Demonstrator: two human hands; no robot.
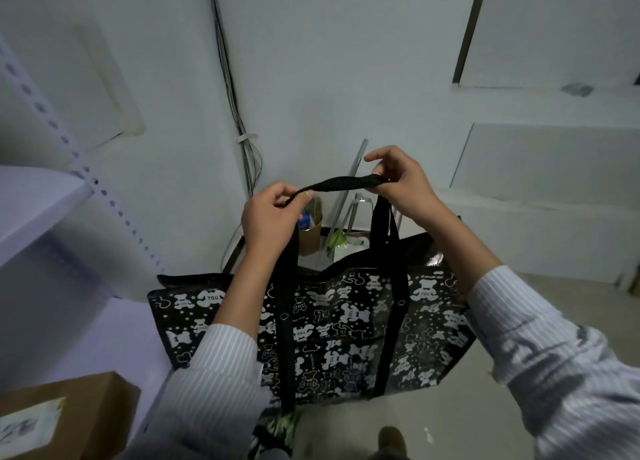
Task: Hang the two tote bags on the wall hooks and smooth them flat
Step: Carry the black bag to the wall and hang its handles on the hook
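A glossy black tote bag [349, 324] printed with white bears hangs in front of me from its black strap handle [341, 183]. My left hand [270, 219] pinches the left end of the handle. My right hand [398, 186] pinches the right end, with the strap stretched between both hands. Part of a second bag with a green and black pattern [273, 432] peeks out below the first one. No wall hook shows in this view.
A white shelving unit [52, 196] stands at the left with a cardboard box [62, 414] at its foot. Cables [239, 123] run down the white wall. A cardboard tube with clutter [310, 234] sits on the floor in the corner. White panels [540, 168] lean at the right.
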